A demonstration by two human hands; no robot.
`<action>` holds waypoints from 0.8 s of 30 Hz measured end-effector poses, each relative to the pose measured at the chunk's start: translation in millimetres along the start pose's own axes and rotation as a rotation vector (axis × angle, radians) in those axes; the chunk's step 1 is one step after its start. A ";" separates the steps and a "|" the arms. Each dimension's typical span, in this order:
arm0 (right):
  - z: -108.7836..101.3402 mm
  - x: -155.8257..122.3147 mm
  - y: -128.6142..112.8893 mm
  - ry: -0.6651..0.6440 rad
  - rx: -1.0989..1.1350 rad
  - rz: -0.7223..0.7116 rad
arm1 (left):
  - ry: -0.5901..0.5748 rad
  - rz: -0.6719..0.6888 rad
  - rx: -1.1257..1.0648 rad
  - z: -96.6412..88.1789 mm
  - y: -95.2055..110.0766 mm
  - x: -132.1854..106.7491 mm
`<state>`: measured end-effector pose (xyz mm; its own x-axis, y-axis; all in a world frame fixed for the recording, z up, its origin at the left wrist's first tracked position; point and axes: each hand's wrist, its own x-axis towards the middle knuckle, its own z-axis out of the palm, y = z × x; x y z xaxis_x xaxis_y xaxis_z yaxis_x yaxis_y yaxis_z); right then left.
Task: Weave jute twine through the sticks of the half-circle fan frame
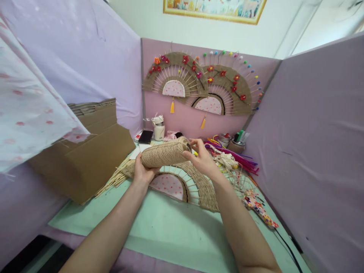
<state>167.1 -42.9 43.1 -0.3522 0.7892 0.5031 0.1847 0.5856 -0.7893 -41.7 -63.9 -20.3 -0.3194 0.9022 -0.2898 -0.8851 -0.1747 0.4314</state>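
A large roll of jute twine (165, 152) is held up sideways above the table between both of my hands. My left hand (144, 171) cups its left end from below, fingers closed on it. At the other end, the thumb and fingers of my right hand (201, 156) grip around the open core. Beneath the roll lies a half-round woven fan (209, 193) with thin sticks and a pink-dotted cloth centre (170, 184). My hands and the roll hide part of its upper edge.
A cardboard box (93, 159) and bundled sticks (116, 176) stand left. To the right lie a patterned glue gun (260, 208), magenta pipe cleaners (246, 163) and pen holders (236, 146). A white bottle (158, 129) and phone (145, 137) sit behind; two decorated fans (182, 60) hang on the back panel.
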 end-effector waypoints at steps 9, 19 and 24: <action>-35.3 14.8 35.1 0.185 0.323 0.207 | -0.307 -0.154 0.138 12.4 -6.9 -21.3; -40.5 12.3 31.9 0.123 0.285 0.176 | -0.245 -0.220 0.207 11.3 -12.8 -27.5; -43.5 9.5 31.3 0.083 0.197 0.214 | -0.212 -0.147 0.127 9.7 -13.8 -24.5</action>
<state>209.5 -9.1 38.5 -0.2464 0.9082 0.3383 0.0620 0.3631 -0.9297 -18.4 -79.8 -10.8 -0.1015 0.9788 -0.1782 -0.8627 0.0026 0.5057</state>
